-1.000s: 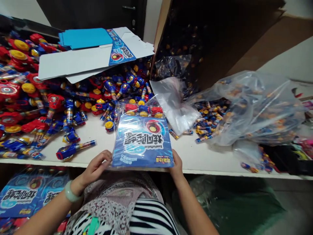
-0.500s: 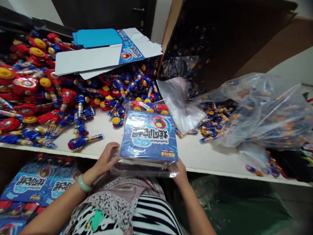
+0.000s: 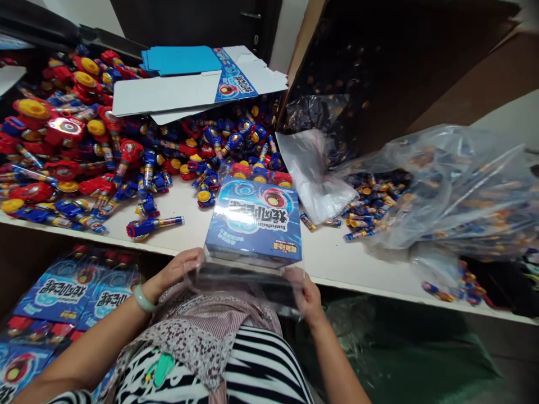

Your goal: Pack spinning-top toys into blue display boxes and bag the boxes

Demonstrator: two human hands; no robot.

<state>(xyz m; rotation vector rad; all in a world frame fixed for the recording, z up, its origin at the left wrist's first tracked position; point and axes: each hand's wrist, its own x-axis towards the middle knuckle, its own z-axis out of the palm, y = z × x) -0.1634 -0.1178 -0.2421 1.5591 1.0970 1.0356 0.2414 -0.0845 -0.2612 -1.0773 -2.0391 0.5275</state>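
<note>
A blue printed toy box (image 3: 252, 224) lies at the table's front edge, with red and blue spinning-top toys showing at its far end. A clear plastic bag (image 3: 248, 280) surrounds it, its loose near end hanging past the edge towards my body. My left hand (image 3: 183, 268) grips the left side of this loose end, thumb and fingers closed. On the right, my right hand (image 3: 308, 294) pinches the other side, with some fingers behind the film. Both hands are just nearer to me than the box.
Red and blue toy launchers (image 3: 88, 163) are heaped at left, with flat cardboard boxes (image 3: 168, 92) on top. Plastic bags (image 3: 315, 179) and a large bag of small tubes (image 3: 455, 191) lie at right. Packed boxes (image 3: 63, 292) sit below the table at left.
The bag's near end has been drawn towards my body and now extends farther beyond the box. My right hand has moved slightly down. The view has shifted a little left.
</note>
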